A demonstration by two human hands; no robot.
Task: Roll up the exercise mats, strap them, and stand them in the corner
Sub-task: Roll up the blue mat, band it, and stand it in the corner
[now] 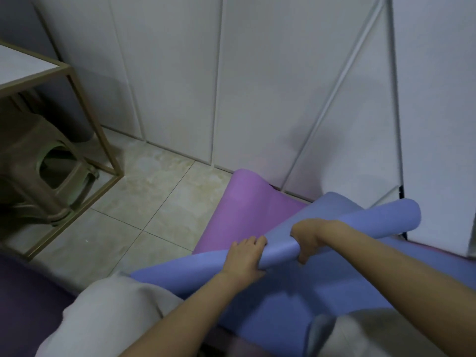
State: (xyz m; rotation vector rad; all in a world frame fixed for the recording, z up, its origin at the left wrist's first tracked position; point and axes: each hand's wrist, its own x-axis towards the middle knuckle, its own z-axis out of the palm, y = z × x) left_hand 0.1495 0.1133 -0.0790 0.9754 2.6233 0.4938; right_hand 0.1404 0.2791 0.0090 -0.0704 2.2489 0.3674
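Note:
A blue exercise mat (360, 217) lies on the floor in front of my knees, its far end curled over into a loose roll that points up and to the right. My left hand (244, 258) lies on the near part of that roll, fingers curled over its edge. My right hand (306, 235) grips the roll further along, thumb beneath and fingers wrapped over the top. Under the blue mat lies a purple mat (239, 207), spread flat, its far edge curling up against the wall. No strap shows in view.
White wall panels (257, 86) stand right behind the mats. A gold-framed side table (77, 99) with a brown plastic stool (38, 176) under it stands at the left. Beige tile floor (154, 197) lies between. A dark purple surface (23, 305) fills the bottom left corner.

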